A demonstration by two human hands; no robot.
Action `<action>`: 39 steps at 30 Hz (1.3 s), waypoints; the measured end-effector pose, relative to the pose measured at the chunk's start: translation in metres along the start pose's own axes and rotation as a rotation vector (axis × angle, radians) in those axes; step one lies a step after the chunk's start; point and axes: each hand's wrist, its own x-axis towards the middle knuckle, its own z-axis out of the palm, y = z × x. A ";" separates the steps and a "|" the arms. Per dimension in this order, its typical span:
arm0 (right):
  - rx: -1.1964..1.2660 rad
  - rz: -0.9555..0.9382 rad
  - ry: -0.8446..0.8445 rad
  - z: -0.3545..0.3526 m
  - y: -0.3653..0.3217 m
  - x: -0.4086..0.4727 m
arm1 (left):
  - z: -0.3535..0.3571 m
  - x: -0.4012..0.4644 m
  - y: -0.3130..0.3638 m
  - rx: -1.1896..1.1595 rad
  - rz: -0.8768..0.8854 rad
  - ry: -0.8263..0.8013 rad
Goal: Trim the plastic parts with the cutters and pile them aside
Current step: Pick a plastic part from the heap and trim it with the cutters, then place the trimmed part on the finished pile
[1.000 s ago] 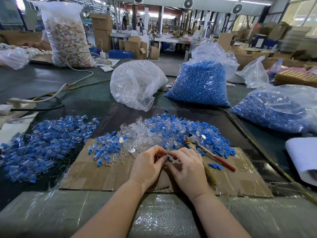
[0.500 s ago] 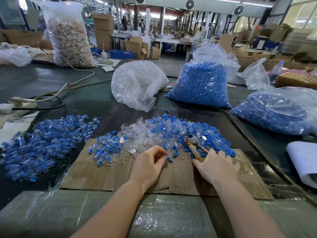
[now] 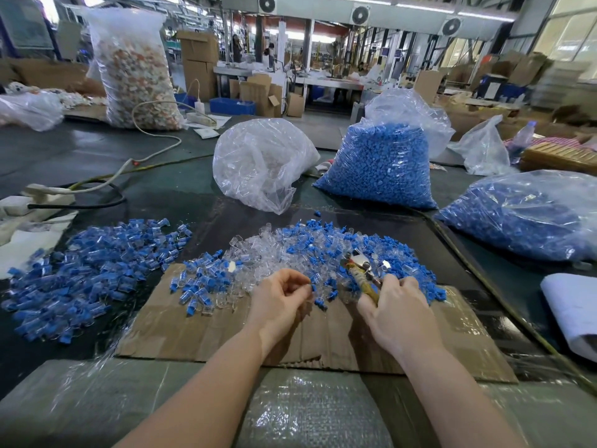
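Observation:
A heap of blue and clear plastic parts [image 3: 323, 250] lies across the far edge of a cardboard sheet [image 3: 200, 331]. My left hand [image 3: 277, 302] pinches one small blue and clear part [image 3: 312, 288] between curled fingers, just in front of the heap. My right hand [image 3: 394, 312] grips the tape-wrapped handles of the cutters [image 3: 361, 270], whose metal jaws point away over the heap. A second pile of blue parts [image 3: 87, 273] lies on the dark table to the left.
A clear bag [image 3: 261, 163] and a bag full of blue parts [image 3: 378, 166] stand behind the heap; another blue-filled bag [image 3: 523, 215] lies at right. White foam sheet [image 3: 571, 312] at the right edge. Cables and a power strip [image 3: 48, 192] lie at left.
My right hand left the part, reached right to the cutters lying on the heap and took hold of their handles. My left hand kept hold of the part.

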 end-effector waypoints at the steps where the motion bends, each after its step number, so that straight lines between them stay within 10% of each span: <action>1: 0.032 -0.029 -0.047 -0.004 -0.004 0.000 | 0.000 0.002 0.002 -0.109 -0.064 0.003; 7: 0.589 -0.033 -0.392 -0.020 -0.022 -0.007 | 0.000 0.013 0.009 -0.349 -0.210 0.044; 16: 0.694 -0.003 -0.685 -0.027 -0.014 -0.009 | -0.010 0.009 0.016 -0.276 -0.254 0.077; 39: 0.692 -0.061 -0.712 -0.031 -0.022 -0.011 | -0.009 0.014 0.021 -0.183 -0.273 0.133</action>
